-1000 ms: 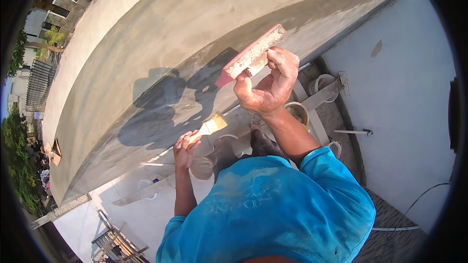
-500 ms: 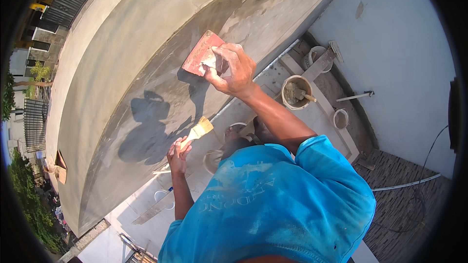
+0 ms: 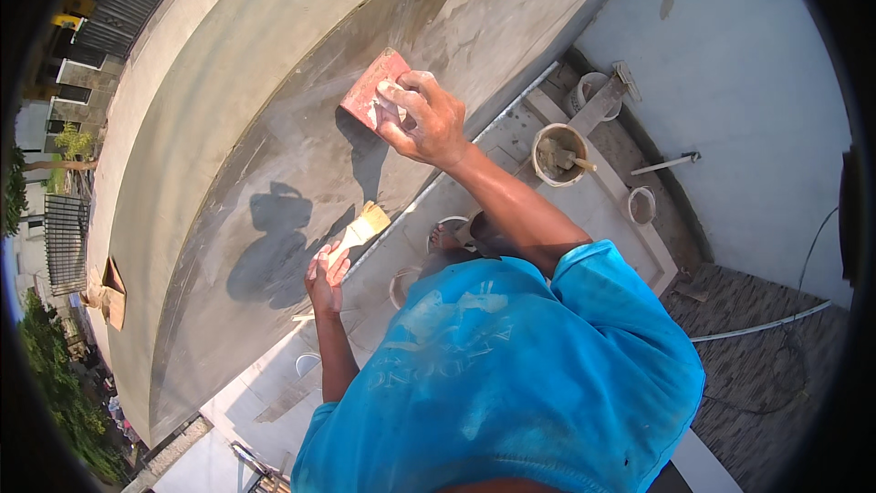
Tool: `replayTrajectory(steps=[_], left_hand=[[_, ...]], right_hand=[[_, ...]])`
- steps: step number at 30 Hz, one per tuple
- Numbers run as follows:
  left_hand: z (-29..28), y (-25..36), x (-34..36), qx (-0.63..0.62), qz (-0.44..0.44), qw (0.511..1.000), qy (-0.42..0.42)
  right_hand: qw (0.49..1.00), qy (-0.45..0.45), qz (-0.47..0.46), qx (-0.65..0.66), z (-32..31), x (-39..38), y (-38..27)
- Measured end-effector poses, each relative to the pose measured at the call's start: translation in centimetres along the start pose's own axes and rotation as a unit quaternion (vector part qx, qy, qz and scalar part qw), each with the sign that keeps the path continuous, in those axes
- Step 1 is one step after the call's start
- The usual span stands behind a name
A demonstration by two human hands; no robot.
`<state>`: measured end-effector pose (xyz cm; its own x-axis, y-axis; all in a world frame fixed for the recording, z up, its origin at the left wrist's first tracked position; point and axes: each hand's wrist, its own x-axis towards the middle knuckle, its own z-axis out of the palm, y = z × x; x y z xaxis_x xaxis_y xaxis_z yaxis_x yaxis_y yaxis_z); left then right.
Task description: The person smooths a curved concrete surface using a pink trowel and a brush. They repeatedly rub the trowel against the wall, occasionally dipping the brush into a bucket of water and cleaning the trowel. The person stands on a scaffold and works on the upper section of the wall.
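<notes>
My right hand point(image 3: 429, 124) grips a red plastering float point(image 3: 367, 91) by its back, fingers and thumb bent round the handle. The float lies at the damp grey plastered wall point(image 3: 274, 151); whether its whole face touches cannot be seen. Lower and to the left, my left hand point(image 3: 327, 283) holds a wide paintbrush point(image 3: 365, 226) with a pale handle. Its yellowish bristles point up and to the right, and the brush appears apart from the wall. Shadows of me and the tools fall on the plaster.
To the right stand a bucket with wet mortar and a trowel point(image 3: 559, 154), a second bucket point(image 3: 591, 91) under a plank, and a small pail point(image 3: 641, 205). A pipe point(image 3: 663, 165) sticks out of the pale wall point(image 3: 730, 82). Cardboard point(image 3: 113, 294) sits on the ledge at left.
My right hand and the float have shifted slightly up and left. The left hand with the brush has moved a little left, and the view has tilted slightly.
</notes>
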<state>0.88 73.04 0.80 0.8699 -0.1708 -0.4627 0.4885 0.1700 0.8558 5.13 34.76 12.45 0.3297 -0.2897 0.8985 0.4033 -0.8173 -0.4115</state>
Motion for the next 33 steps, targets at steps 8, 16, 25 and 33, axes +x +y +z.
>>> replayTrajectory(steps=[8, 16, 25, 33], left_hand=[[0.3, 0.3, -0.1, 0.025, 0.016, 1.000, 0.007], [0.0, -0.3, -0.8, 0.027, -0.006, 1.000, 0.011], [1.0, -1.0, -0.8, 0.011, -0.024, 0.999, 0.032], [4.1, 0.2, -0.2, 0.036, -0.023, 0.999, 0.018]], right_hand=[[0.968, 0.236, 0.043, -0.070, 0.3, 12.3, 3.8], [0.992, 0.113, 0.036, -0.050, 1.6, 4.9, 1.4], [0.927, 0.269, 0.260, -0.003, -5.7, 13.4, 14.6], [0.981, 0.158, 0.106, -0.033, -0.8, 7.3, 6.7]])
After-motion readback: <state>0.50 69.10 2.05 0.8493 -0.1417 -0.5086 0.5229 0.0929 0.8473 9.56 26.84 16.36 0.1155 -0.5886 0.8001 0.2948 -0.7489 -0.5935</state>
